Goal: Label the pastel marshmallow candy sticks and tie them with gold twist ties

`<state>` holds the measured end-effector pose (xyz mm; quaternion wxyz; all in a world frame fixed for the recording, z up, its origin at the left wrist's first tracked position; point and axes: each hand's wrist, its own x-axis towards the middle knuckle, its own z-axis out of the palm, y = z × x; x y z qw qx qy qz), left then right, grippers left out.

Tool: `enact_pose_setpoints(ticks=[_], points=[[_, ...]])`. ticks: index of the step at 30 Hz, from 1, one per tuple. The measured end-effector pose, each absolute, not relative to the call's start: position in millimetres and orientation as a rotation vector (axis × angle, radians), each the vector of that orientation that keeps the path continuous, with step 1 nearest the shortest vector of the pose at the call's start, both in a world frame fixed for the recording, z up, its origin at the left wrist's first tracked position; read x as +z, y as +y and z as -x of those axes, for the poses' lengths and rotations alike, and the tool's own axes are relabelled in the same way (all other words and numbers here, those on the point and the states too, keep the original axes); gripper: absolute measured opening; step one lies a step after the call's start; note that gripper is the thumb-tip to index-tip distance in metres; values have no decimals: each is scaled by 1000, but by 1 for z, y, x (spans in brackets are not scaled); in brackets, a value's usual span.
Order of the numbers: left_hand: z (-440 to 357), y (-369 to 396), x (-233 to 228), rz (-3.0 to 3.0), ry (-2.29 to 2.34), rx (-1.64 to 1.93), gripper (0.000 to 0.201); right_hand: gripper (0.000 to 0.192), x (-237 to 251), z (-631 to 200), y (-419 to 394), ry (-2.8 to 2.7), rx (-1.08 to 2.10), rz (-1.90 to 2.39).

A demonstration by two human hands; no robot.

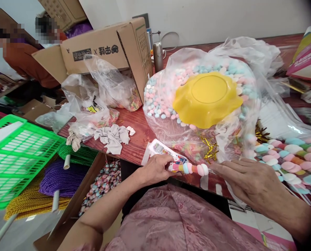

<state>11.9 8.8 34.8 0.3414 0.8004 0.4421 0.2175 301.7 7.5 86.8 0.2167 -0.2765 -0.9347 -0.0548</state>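
Marshmallow skewer (190,168) held level just off the near edge of the tabletop (137,134), below the big clear bag of pastel candies (159,101). Left hand (155,169) closed around the wrapped end, where a printed packet (162,150) sits against the fingers; grip looks firm, presumably to keep the stick from turning. Right hand (245,177) at the other end, fingertips pinching at the last pink piece; palm down, fingers half extended, likely steadying or sliding the piece along. Whether clear film lies under those fingers, cannot tell.

Yellow scalloped bowl (207,97) upside down on top of the candy bag, perhaps parked there as a scoop or weight. Gold twist ties (210,148) scattered at the foot of the bag, close to the skewer, so within easy reach. Right of the bag, a row of finished-looking pastel skewers (291,157) lying side by side under plastic.

Left of the bag: open cardboard box (113,48) on its side, crumpled plastic bags (92,101) with coloured sweets, a grey rag (113,136). Steel flask (158,55) behind the bag, by the wall.

Further left and lower than the tabletop: green plastic basket (16,153), spools of purple, green and gold cord (58,177), a carton of wrapped sweets (103,181). Another person in a brown top (27,59) beyond the box, hands not visible.
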Motion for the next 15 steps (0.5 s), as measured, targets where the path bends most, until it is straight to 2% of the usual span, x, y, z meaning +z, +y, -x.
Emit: enact_pose_setpoints(ticks=[4,8,15], points=[[-14,8,35,-1993,1180,606,30,35,83,-303,4,-2558,-214,786],[-14,6,32,-2134,1118,502,29,32,82,-305,2,-2533,-310,792],[-11,9,28,-2225,923,381,28,29,102,-307,8,-2521,-384,667]])
